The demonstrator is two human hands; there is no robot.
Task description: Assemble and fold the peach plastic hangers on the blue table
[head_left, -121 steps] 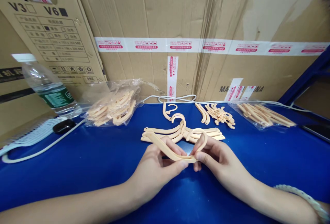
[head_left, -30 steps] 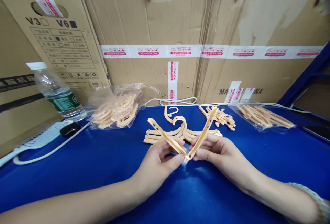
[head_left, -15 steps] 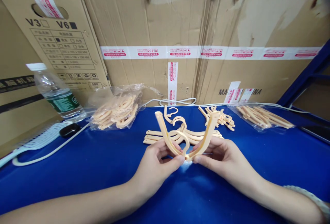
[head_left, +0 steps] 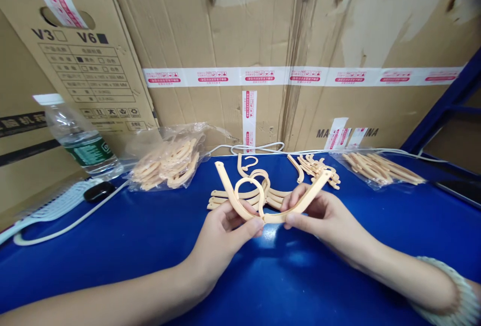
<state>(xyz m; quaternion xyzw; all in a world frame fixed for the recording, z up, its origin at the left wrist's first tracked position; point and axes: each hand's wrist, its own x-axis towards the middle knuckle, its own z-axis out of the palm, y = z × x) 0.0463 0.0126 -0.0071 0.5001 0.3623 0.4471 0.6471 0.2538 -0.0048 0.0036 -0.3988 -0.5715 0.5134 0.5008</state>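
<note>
I log one V-shaped hooked hanger (head_left: 275, 219), plain pale peach; folded slim hangers (head_left: 220, 194), same peach. Flat bench (head_left: 270, 276): solid deep blue. Tall cardboard wall (head_left: 203, 30): brown. Long packing tape (head_left: 184, 76): white, repeating red printed blocks. Clear plastic bottle (head_left: 60, 120): white cap (head_left: 48, 99), green label (head_left: 88, 151). Slatted brush (head_left: 62, 202): pale blue. Rounded object (head_left: 98, 192): black.

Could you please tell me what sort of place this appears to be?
Probably a work table in a storeroom or workshop: taped cardboard stands behind a blue table, bagged hanger parts lie on it, and a hanger is held above it.
</note>
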